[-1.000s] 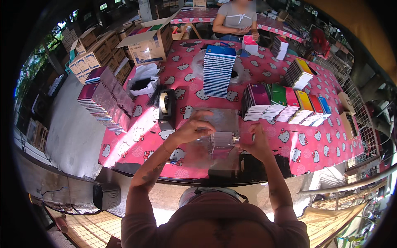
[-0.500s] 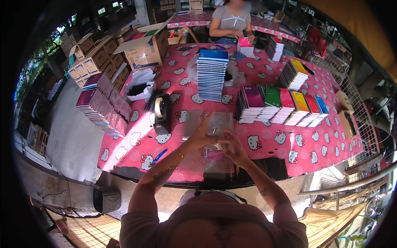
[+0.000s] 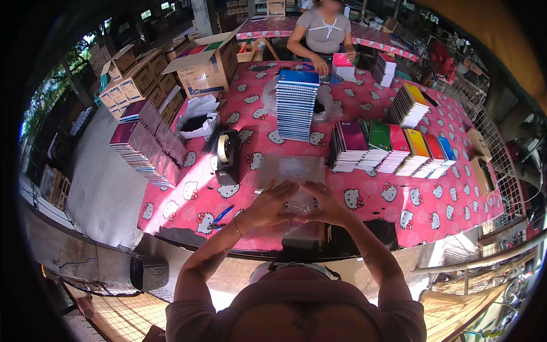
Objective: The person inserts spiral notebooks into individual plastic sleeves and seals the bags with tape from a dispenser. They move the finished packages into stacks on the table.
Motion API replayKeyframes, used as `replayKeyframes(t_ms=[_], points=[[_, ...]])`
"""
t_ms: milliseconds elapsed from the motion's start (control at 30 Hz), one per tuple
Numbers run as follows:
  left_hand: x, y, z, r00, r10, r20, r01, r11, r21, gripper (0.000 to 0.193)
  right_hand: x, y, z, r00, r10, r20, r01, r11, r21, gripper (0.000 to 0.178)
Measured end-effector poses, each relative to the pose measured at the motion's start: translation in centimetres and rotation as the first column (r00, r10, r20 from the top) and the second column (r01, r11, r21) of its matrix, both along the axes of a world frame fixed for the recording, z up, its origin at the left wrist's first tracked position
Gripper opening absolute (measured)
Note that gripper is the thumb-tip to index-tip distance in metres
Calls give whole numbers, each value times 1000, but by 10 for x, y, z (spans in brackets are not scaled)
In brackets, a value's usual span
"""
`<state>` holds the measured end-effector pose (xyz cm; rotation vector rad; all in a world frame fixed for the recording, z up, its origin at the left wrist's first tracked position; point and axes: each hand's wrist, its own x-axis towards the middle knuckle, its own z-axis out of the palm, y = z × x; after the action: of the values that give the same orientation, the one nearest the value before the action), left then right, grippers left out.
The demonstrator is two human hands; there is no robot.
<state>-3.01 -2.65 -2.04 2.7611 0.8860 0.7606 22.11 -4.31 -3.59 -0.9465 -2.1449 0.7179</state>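
Observation:
Just in front of me, my left hand [image 3: 273, 205] and my right hand [image 3: 323, 205] close in from both sides on a small pack in clear plastic [image 3: 301, 203]. Their index fingers nearly meet at its far edge, and both thumbs lie toward its near edge. The pack's contents are mostly hidden by the hands and by glare on the plastic. Beyond my fingers a flat stack of clear plastic sheets or bags [image 3: 293, 166] lies on the table. A blue pen [image 3: 222, 214] is left of my left wrist.
A tall stack of blue spiral notebooks [image 3: 295, 108] stands ahead on the pink patterned tablecloth [image 3: 364, 222]. Rows of coloured notebooks [image 3: 393, 149] are on the right, wrapped notebooks [image 3: 145, 142] on the left. Nearby are a black tape dispenser [image 3: 228, 159], an open carton [image 3: 206, 68] and a co-worker [image 3: 325, 34].
My left hand has come down from its raised, spread position to the pack's left side; my right hand has settled on its right side. Across the table, the co-worker's hands have moved apart.

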Motion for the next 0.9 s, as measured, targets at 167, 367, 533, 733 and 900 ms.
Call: replayKeyframes(t_ms=[167, 367, 533, 733, 900], points=[[-2, -7, -13, 1000, -22, 4, 21, 998, 66, 56, -2, -12, 1, 974, -89, 208, 16, 944, 329, 73], [17, 0, 7, 979, -173, 110, 159, 979, 127, 51, -2, -8, -15, 986, -144, 90, 128, 979, 158, 45], [16, -4, 38, 910, -9, 414, 83, 984, -161, 42, 0, 1, -11, 985, -130, 111, 103, 969, 223, 41], [-3, 4, -8, 994, -65, 90, 69, 996, -47, 37, -9, -3, 4, 988, -120, 94, 101, 977, 188, 26], [11, 17, 7, 984, -13, 177, 51, 977, -209, 23, -15, -6, -9, 976, -205, -75, 210, 975, 75, 18]])
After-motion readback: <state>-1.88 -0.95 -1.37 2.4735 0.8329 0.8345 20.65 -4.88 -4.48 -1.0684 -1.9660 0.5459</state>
